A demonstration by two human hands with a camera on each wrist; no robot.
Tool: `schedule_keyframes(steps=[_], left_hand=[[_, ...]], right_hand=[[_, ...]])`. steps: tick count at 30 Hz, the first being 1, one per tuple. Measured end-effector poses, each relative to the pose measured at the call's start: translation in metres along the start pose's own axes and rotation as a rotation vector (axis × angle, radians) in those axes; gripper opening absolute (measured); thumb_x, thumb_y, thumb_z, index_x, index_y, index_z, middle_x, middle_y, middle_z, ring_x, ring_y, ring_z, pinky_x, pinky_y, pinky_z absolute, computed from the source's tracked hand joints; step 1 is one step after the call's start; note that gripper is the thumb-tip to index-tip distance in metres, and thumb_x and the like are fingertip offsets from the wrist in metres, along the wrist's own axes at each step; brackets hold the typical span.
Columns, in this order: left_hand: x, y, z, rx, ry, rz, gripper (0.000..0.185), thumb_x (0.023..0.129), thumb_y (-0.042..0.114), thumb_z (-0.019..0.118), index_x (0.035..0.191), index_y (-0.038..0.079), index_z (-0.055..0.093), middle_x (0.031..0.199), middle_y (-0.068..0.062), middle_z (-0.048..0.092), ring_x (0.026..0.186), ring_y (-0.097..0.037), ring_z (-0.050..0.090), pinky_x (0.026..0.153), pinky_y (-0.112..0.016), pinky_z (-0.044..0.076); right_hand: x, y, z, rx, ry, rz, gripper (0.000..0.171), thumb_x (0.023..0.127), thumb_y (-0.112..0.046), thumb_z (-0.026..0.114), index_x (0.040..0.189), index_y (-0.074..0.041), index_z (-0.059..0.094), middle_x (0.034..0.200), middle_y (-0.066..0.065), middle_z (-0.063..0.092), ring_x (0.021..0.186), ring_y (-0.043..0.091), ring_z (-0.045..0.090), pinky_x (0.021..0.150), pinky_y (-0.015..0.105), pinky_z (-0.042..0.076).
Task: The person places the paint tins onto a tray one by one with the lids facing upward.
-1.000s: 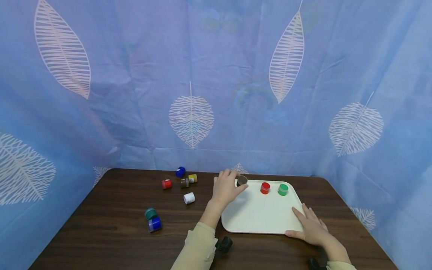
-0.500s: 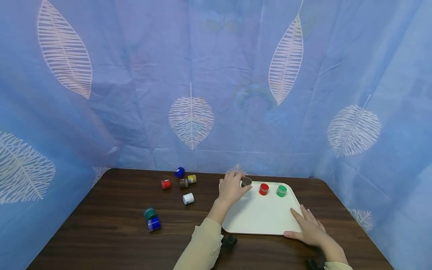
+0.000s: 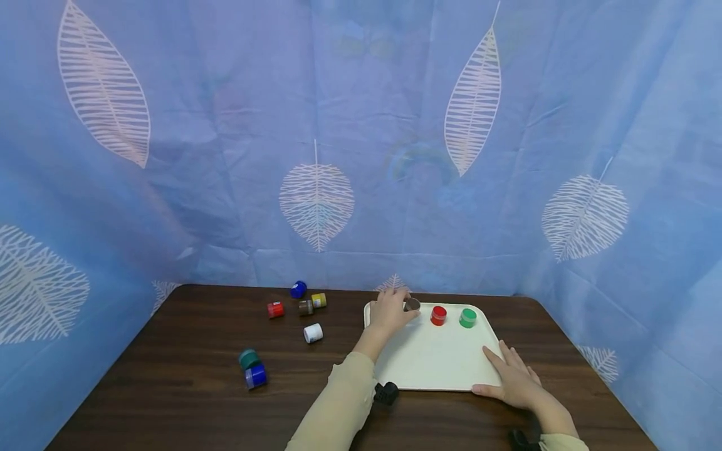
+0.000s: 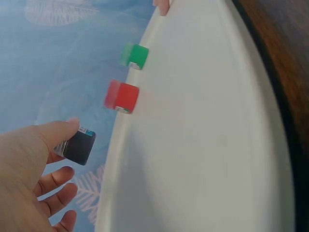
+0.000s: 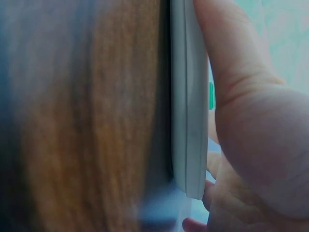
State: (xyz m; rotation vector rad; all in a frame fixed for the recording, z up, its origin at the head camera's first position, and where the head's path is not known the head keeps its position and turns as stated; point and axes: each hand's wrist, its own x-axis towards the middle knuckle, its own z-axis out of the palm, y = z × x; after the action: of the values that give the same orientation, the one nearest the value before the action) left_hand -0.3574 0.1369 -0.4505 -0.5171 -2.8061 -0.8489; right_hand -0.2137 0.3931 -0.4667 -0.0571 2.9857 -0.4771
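Note:
Between thumb and index finger, my left hand [image 3: 388, 313] pinches a small dark brown paint jar [image 4: 79, 146] at the far left part of the cream tray [image 3: 434, 357]. The other fingers of that hand are loosely bent in the left wrist view. Whether the jar's base touches the tray cannot be told. To its right stand a red paint jar [image 3: 438, 316] and a green paint jar [image 3: 467, 318], in a row along the far rim. My right hand [image 3: 519, 381] rests with spread fingers on the tray's near right corner, thumb on the near edge.
Left of the tray, several jars lie scattered on the dark wooden table [image 3: 169, 376]: white [image 3: 313, 333], brown [image 3: 306, 307], yellow [image 3: 319, 300], red [image 3: 276, 310] and blue [image 3: 298, 289]. Nearer, a teal jar [image 3: 249, 359] touches another blue jar [image 3: 256, 377]. A blue leaf-patterned cloth [image 3: 361, 188] hangs behind.
My left hand has shifted a little to the right over the tray with the dark brown jar, closer to the red one. The right hand keeps its place on the tray.

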Motion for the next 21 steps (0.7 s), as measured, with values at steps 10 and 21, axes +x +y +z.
schedule_keyframes(steps=[10, 21], left_hand=[[0.003, -0.001, 0.012, 0.029, -0.068, -0.067, 0.039, 0.086, 0.043, 0.072, 0.119, 0.024, 0.066, 0.120, -0.004, 0.061, 0.111, -0.027, 0.058, 0.091, -0.055, 0.047], [0.001, -0.006, 0.018, -0.009, -0.070, -0.098, 0.040, 0.086, 0.043, 0.072, 0.120, 0.023, 0.066, 0.114, -0.004, 0.061, 0.107, -0.027, 0.058, 0.089, -0.053, 0.045]], right_hand=[[0.000, 0.001, 0.001, 0.014, -0.015, 0.017, 0.098, 0.083, -0.060, 0.066, 0.151, -0.001, 0.028, 0.154, 0.039, 0.005, 0.138, 0.062, 0.007, 0.098, 0.082, 0.015], [-0.001, 0.000, 0.000, 0.000, -0.007, 0.010, 0.098, 0.082, -0.059, 0.067, 0.150, 0.000, 0.030, 0.153, 0.040, 0.006, 0.138, 0.063, 0.009, 0.098, 0.081, 0.016]])
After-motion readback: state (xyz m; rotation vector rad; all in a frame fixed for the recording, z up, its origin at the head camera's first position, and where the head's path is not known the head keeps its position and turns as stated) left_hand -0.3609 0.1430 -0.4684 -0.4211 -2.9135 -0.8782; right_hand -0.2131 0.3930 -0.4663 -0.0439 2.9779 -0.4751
